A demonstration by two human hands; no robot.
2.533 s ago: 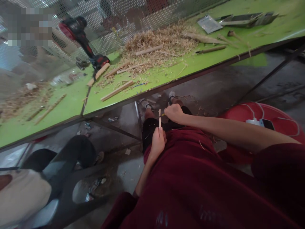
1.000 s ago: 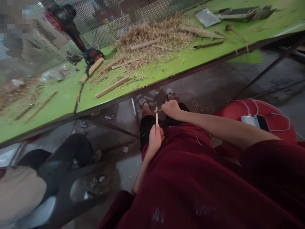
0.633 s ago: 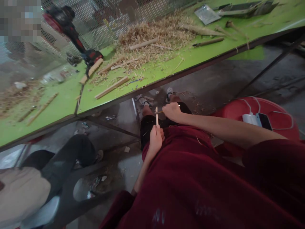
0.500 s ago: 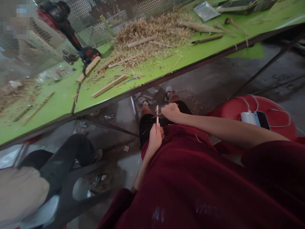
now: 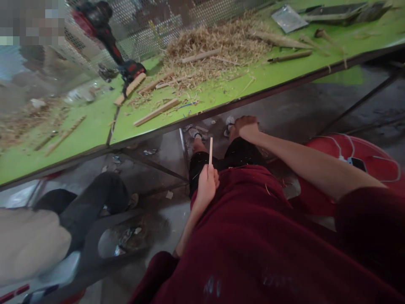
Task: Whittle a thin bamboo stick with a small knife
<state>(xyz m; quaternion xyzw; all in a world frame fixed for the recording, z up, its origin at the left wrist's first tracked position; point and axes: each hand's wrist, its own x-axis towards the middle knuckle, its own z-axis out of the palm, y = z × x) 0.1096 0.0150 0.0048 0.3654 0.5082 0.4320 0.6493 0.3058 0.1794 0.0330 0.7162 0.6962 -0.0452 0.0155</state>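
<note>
My left hand (image 5: 208, 184) is closed around the lower end of a thin pale wooden stick (image 5: 211, 151), which points up and away from my lap. My right hand (image 5: 247, 127) is a fist beyond my right knee, apart from the stick. A dark narrow knife blade showed at this fist half a second ago; now the hand and dim light hide it. Wood shavings lie on my dark shorts (image 5: 245, 154) and dark red shirt (image 5: 228, 219).
The green table (image 5: 104, 122) ahead carries a heap of shavings (image 5: 218, 42), wooden sticks (image 5: 156, 112) and a black-red power tool (image 5: 109, 42). A red stool (image 5: 376, 147) with a phone (image 5: 360, 164) and white cable stands at right. Another person's leg (image 5: 95, 198) is at left.
My right hand has moved away from the stick, forward and to the right, and the blade is no longer visible. The left hand still holds the stick. The view has shifted slightly.
</note>
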